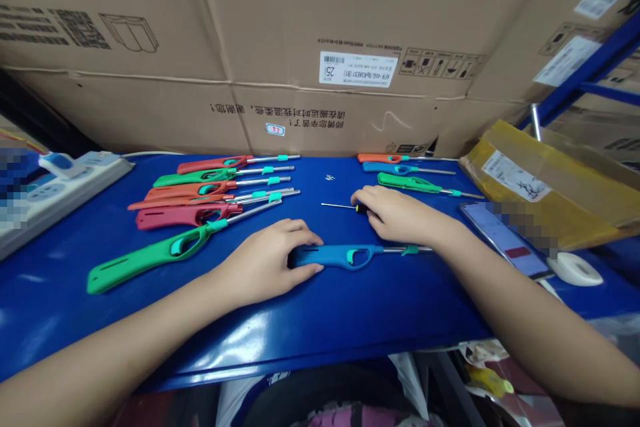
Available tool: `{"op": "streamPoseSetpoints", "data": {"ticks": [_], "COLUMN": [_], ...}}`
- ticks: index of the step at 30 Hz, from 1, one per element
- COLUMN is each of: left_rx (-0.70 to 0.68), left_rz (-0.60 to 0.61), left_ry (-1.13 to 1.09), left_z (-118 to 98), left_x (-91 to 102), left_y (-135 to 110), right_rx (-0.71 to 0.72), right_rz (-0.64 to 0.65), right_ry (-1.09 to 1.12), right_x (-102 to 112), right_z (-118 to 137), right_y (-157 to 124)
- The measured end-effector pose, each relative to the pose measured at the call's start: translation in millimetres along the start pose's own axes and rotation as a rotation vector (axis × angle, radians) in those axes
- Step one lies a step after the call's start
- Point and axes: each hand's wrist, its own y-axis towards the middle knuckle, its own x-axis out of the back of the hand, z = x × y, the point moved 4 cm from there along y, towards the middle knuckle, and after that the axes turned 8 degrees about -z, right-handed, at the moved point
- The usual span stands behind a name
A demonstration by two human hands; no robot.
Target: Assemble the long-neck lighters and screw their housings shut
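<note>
My left hand grips the handle end of a blue long-necked lighter, which lies on the blue tabletop with its metal tube pointing right. Just beyond it, my right hand has its fingers closed on the black-and-yellow handle of a small screwdriver; the thin shaft points left. Past the screwdriver tip sit a few tiny pale pieces, too small to name. To the left lie several red, orange and green lighters, the nearest a green lighter.
Three lighters, one a green lighter, lie back right. Beside them are a phone, a yellow taped package and a white oval object. A power strip stands at left. Large cardboard boxes wall off the back.
</note>
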Motion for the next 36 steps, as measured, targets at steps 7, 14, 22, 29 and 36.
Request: {"op": "streamPoseSetpoints", "data": {"ticks": [7, 14, 22, 29, 36], "left_rx": [0.093, 0.189, 0.3, 0.328, 0.325], "left_rz": [-0.079, -0.228, -0.236, -0.266, -0.31], "left_ry": [-0.229, -0.301, -0.345, -0.425, -0.42], "left_z": [3.5, 15.3, 21.0, 23.5, 23.8], "left_x": [-5.0, -2.4, -4.7, -8.2, -8.1], "left_y": [4.4, 9.3, 8.8, 9.8, 10.3], "right_rx": [0.118, 0.194, 0.082, 0.029, -0.294], "right_rz": [-0.235, 0.013, -0.159, -0.231, -0.278], "right_ry": [0.163, 0.165, 0.091, 0.028, 0.271], "right_x": [13.1, 6.8, 12.9, 2.9, -11.2], "right_z": [7.9, 29.6, 21.7, 32.7, 28.8], "right_y": [-5.7, -16.3, -12.8, -11.8, -8.7]}}
